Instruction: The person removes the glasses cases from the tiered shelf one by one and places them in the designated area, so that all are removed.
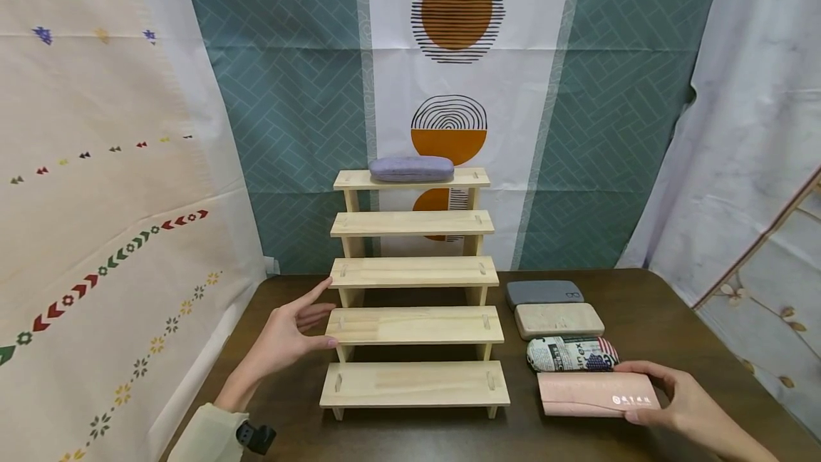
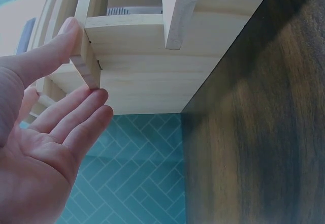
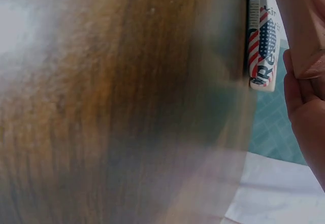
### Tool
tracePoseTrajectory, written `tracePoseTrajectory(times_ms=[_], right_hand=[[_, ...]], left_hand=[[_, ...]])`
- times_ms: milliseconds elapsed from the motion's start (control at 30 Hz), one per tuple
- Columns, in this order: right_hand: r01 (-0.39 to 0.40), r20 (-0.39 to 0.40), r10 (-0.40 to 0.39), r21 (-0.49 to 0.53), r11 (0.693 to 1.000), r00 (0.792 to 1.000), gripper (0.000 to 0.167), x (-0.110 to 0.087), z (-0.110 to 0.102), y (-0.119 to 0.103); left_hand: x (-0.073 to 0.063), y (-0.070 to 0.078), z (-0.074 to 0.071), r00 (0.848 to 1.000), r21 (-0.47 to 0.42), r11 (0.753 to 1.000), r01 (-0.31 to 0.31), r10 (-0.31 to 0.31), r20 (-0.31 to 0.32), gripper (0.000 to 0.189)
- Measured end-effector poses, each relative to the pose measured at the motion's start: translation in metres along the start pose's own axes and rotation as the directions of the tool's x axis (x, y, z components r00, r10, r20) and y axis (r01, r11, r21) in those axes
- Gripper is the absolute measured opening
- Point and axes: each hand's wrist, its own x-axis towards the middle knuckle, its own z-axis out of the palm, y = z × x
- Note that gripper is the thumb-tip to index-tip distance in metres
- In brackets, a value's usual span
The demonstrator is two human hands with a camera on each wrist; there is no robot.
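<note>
A stepped wooden display rack stands on the table. My left hand is at its left side, the thumb at the front corner of the second-lowest shelf and other fingers behind that board's end. In the left wrist view the shelf end sits between thumb and fingertips. A pink glasses case with white lettering is pinched at its right end by my right hand, thumb in front, fingers behind. Just behind it lies a newspaper-print glasses case. A lavender glasses case rests on the top shelf.
Behind the printed case lie a cream case and a grey-blue case in a row, right of the rack. The dark wooden table ends at a patterned cloth backdrop. Cloths also hang at both sides.
</note>
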Motion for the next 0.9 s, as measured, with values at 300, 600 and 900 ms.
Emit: tracePoseTrajectory(times_ms=[300,600,900], right_hand=[[-0.005,0.022,0.004,0.009,1.0,1.0,0.058,0.002,0.0,0.005],[0.059,0.013,-0.059,0.0,0.998,0.998,0.055,0.002,0.001,0.015],[0.115,0.087,-0.112,-0.038,0.993,0.99,0.06,0.004,-0.002,0.021]], left_hand=[[0.0,0.0,0.0,1.0,-0.022,1.0,0.001,0.0,0.002,0.104],[0.0,0.001,0.0,1.0,-0.027,1.0,0.001,-0.001,0.006,0.103],[0.001,-0.001,-0.001,1.0,-0.025,1.0,-0.001,0.002,0.007,0.104]])
